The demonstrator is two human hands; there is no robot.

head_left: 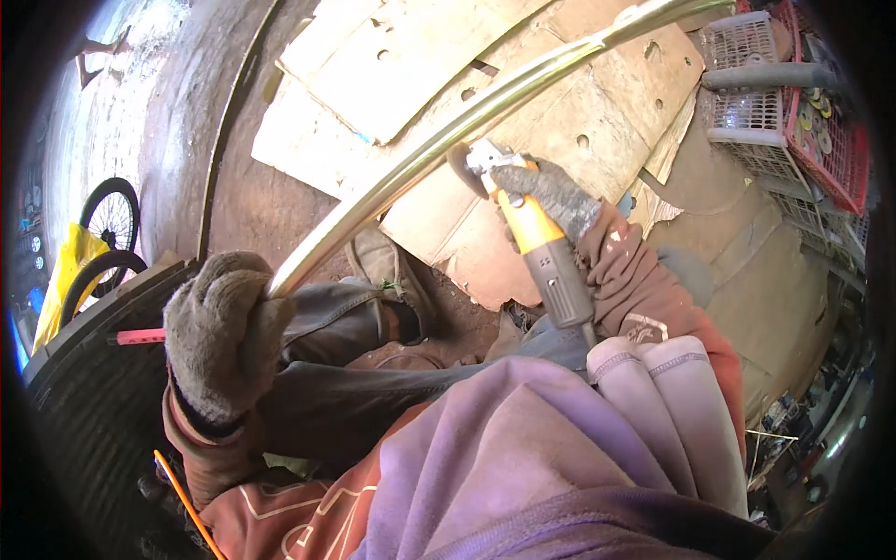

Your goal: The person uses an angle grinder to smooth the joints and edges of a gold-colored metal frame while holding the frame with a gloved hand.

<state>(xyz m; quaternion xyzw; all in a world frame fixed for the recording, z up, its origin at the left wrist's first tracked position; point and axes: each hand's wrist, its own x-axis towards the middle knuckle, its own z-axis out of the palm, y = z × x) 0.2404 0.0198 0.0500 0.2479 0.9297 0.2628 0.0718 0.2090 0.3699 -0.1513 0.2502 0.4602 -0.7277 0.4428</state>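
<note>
From nine o'clock toward one o'clock ran the shiny tube [411, 166], by its look stiff, fairly light and slippery; its near end offered the surest hold. There, at nine o'clock, your gloved left hand [229, 327] had its fingers clenched round it. At two o'clock was the grinder [560, 275], probably rigid and weightier, best gripped by its yellow neck, clear of the disc [466, 171]. Your right hand [557, 193] had its gloved fingers wrapped about that neck; whether disc touched tube could not be told.

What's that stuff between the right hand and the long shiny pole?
In the head view, the silver head and dark disc of the yellow grinder lie between the right hand and the shiny pole.
</note>
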